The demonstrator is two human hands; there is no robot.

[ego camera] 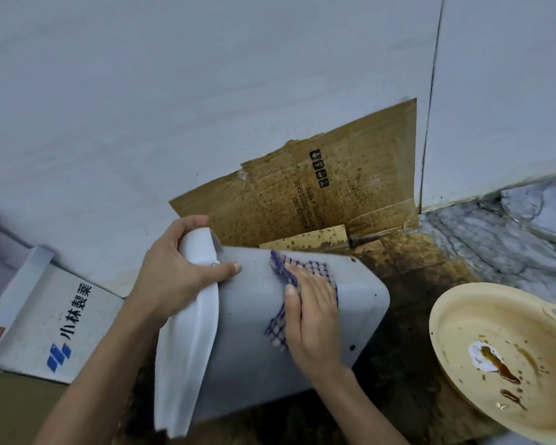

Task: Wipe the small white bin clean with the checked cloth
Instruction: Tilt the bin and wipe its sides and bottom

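This looks like a corner of a home or utility area used for rubbish. Pale wall panels (206,91) fill the upper frame and meet a grey-veined marble floor (482,248) at right. Stained, spotted cardboard (318,194) lines the wall and floor at centre. A cream lid (463,319) with brown spills lies lower right; 1 printed white carton (45,319) sits lower left.

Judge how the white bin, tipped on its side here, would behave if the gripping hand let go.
The white bin looks like light, stiff plastic; its wall keeps shape under the right hand pressing the checked cloth. Its rounded side suggests it could rock or roll without the left hand on the rim.
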